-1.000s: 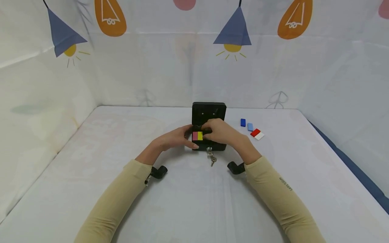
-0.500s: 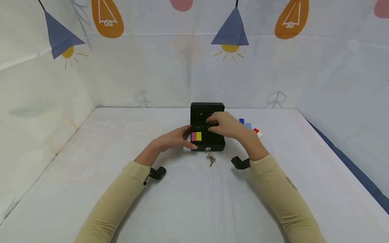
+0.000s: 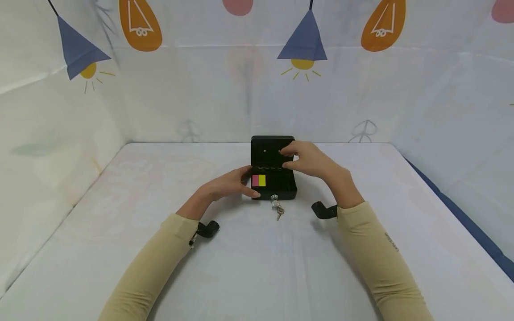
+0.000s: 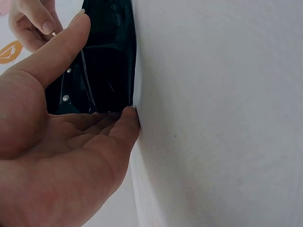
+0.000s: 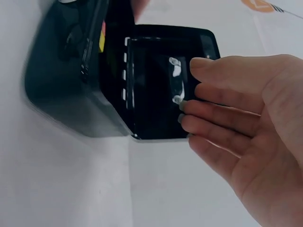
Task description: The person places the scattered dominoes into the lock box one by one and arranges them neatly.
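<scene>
A small black cash box (image 3: pixel 278 195) stands at the back of the table with its lid (image 3: pixel 263 158) raised. My left hand (image 3: pixel 230 185) holds the box's left end, thumb along the front and fingers behind the side. Inside, at the left, lie a pink block (image 3: pixel 255 180) and a yellow block (image 3: pixel 262 180) side by side. Keys (image 3: pixel 279 211) hang from the lock on the front. My right hand (image 3: pixel 315 160) is by the lid's right edge, its fingers loosely extended and nothing between them; the right wrist view shows them close to the lid (image 5: pixel 154 85).
White cloth covers the table (image 3: pixel 257 267). Behind it rises a white wall sheet (image 3: pixel 192 93) with printed lamps. Wrist cameras (image 3: pixel 324 210) sit under both forearms. The loose blocks to the right of the box are hidden behind my right hand.
My right hand has drawn out of the box, up and to the right, to the raised lid. It now covers the loose blue, red and white blocks. My left hand has stayed on the box.
</scene>
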Motion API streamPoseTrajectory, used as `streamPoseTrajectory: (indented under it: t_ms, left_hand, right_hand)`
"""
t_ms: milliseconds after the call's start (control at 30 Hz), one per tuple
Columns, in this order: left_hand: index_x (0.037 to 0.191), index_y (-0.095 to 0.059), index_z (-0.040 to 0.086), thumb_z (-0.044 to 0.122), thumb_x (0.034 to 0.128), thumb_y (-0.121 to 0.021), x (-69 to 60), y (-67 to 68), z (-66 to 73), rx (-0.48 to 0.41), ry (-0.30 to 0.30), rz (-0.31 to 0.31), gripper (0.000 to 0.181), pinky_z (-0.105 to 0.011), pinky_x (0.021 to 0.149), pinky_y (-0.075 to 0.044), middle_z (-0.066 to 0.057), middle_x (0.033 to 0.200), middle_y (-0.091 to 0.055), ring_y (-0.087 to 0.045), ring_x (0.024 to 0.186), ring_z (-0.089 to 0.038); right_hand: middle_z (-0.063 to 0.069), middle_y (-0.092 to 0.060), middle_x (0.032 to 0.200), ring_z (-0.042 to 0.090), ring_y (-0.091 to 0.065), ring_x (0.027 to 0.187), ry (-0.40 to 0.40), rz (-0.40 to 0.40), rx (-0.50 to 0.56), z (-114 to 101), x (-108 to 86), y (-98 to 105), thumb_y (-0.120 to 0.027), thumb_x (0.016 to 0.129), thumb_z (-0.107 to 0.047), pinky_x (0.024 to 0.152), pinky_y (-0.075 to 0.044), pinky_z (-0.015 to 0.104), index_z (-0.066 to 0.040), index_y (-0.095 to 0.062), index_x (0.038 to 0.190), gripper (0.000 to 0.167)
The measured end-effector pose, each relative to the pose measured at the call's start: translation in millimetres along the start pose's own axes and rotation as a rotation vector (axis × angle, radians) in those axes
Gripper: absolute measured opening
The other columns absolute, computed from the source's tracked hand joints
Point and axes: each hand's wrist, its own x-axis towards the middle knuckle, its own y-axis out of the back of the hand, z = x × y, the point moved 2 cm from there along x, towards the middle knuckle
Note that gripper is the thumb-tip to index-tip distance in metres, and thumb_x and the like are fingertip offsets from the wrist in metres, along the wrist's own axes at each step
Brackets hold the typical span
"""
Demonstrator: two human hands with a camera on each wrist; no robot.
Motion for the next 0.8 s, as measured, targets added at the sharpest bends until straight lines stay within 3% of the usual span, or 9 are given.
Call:
streamPoseTrajectory:
  t_ms: [200,400,800]
  left_hand:
    - [0.160,-0.017,0.017,0.034,0.0803,-0.082,-0.4,-0.2,-0.2,0.009,0.003,0.006,0.105,-0.049,0.125,-0.021,-0.002,0.166,-0.024,-0.023,0.153,-0.022]
    - [0.160,-0.018,0.016,0.029,0.0812,-0.082,1.7,0.1,-0.4,-0.010,-0.036,-0.004,0.102,-0.045,0.125,-0.024,-0.001,0.165,-0.025,-0.025,0.152,-0.020]
    - [0.160,-0.017,0.015,0.029,0.0816,-0.082,1.2,-0.9,-1.1,-0.013,-0.024,0.006,0.103,-0.044,0.124,-0.025,-0.002,0.165,-0.024,-0.026,0.152,-0.021]
  right_hand:
    - [0.013,-0.063,0.131,0.030,-0.057,0.121,-0.024,0.026,-0.001,7,-2.1,6,-0.068,0.093,-0.021,0.104,-0.047,0.051,-0.006,-0.061,0.134,0.044]
    - [0.016,-0.060,0.134,0.034,-0.055,0.124,-0.023,0.028,0.011,12,-5.1,12,-0.068,0.094,-0.019,0.105,-0.045,0.054,-0.005,-0.059,0.135,0.045]
    - [0.015,-0.065,0.124,0.034,-0.058,0.118,-0.032,0.062,0.018,33,-8.9,11,-0.069,0.092,-0.016,0.103,-0.046,0.054,-0.005,-0.065,0.126,0.036]
